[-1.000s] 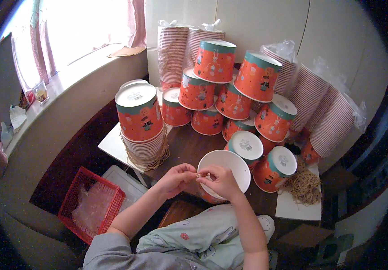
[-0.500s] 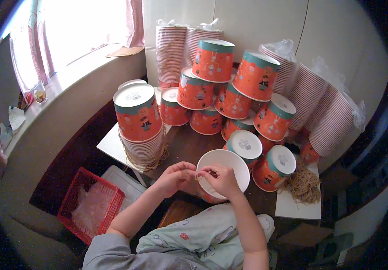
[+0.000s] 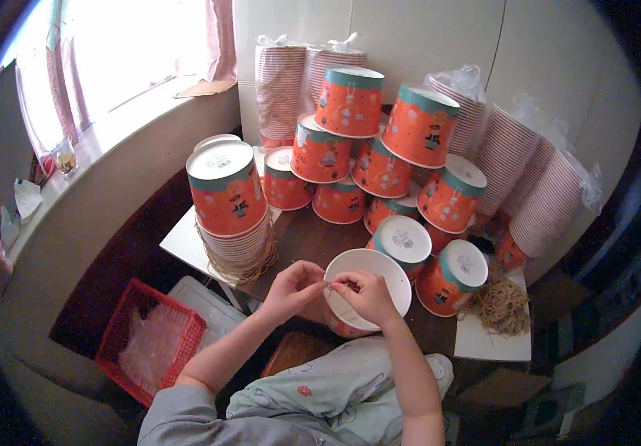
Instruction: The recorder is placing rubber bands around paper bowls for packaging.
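Just below the middle of the frame, the left hand (image 3: 294, 291) and the right hand (image 3: 366, 299) meet at the fingertips, both closed in a pinch on a thin strand (image 3: 328, 287) too small to make out fully. Beneath the right hand, 1 open bucket (image 3: 392, 276), white inside, is at the near edge of the brown surface (image 3: 302, 241). Upside-down orange buckets (image 3: 348, 104) are piled at upper centre; 1 nested stack (image 3: 227, 197) stands left of centre. Tangled string (image 3: 502, 306) lies at right.
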Tool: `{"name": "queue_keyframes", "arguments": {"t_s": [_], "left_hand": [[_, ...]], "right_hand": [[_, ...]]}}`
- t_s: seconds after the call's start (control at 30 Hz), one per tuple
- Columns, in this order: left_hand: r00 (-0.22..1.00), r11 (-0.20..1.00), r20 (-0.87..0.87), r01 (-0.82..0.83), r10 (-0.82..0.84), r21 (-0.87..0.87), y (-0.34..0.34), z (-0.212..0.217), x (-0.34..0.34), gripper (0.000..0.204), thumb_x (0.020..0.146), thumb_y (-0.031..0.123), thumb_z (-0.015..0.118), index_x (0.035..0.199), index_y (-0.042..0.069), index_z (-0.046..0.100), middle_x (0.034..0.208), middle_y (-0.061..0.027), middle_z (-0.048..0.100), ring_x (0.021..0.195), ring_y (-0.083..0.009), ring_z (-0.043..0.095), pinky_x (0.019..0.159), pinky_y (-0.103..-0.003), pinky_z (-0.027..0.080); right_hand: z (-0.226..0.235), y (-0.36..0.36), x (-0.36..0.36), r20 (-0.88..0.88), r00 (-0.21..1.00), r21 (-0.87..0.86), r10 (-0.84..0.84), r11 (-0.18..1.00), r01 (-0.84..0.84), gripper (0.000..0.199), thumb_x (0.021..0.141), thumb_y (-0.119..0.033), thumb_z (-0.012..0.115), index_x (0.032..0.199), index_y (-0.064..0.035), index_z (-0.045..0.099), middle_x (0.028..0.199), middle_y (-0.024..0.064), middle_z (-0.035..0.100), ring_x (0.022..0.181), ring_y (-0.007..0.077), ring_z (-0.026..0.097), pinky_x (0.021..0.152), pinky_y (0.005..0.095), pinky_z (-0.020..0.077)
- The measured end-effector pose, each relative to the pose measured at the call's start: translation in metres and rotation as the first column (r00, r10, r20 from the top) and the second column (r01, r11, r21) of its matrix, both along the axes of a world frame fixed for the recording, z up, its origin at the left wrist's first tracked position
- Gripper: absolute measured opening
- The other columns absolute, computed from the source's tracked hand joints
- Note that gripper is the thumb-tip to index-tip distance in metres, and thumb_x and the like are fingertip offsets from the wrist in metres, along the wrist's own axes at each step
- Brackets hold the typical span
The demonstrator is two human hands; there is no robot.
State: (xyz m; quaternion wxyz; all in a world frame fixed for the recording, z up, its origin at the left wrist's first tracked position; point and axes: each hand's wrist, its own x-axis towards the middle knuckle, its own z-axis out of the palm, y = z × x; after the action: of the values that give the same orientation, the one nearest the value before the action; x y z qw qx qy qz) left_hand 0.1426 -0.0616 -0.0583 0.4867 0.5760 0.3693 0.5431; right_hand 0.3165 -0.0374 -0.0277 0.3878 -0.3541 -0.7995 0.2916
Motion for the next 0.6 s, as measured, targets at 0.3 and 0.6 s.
{"name": "queue_keyframes", "arguments": {"t_s": [0.3,0.6], "left_hand": [[0.983,1.0,0.181,0.023,-0.022,-0.006,0.006,0.006,-0.004,0.016,0.078,0.003,0.057,0.093,0.003,0.051,0.081,0.0007,0.053,0.072,-0.0043,0.049,0.065,-0.018,0.041],[0.98,0.978,0.186,0.108,-0.074,-0.179,0.001,0.004,-0.024,0.021,0.078,0.005,0.058,0.096,0.002,0.049,0.084,-0.0027,0.056,0.082,-0.0088,0.054,0.07,-0.022,0.045]], "right_hand": [[-0.004,0.003,0.003,0.075,0.997,-0.101,0.017,0.995,-0.01,0.017,0.075,-0.019,0.061,0.082,-0.0039,0.064,0.077,0.0101,0.063,0.064,0.0207,0.059,0.06,0.0308,0.0469],[-0.005,0.002,0.005,-0.036,0.999,-0.155,0.012,0.988,-0.018,0.018,0.077,-0.02,0.061,0.082,-0.0031,0.062,0.074,0.0089,0.062,0.062,0.0162,0.058,0.058,0.0279,0.0451]]}}
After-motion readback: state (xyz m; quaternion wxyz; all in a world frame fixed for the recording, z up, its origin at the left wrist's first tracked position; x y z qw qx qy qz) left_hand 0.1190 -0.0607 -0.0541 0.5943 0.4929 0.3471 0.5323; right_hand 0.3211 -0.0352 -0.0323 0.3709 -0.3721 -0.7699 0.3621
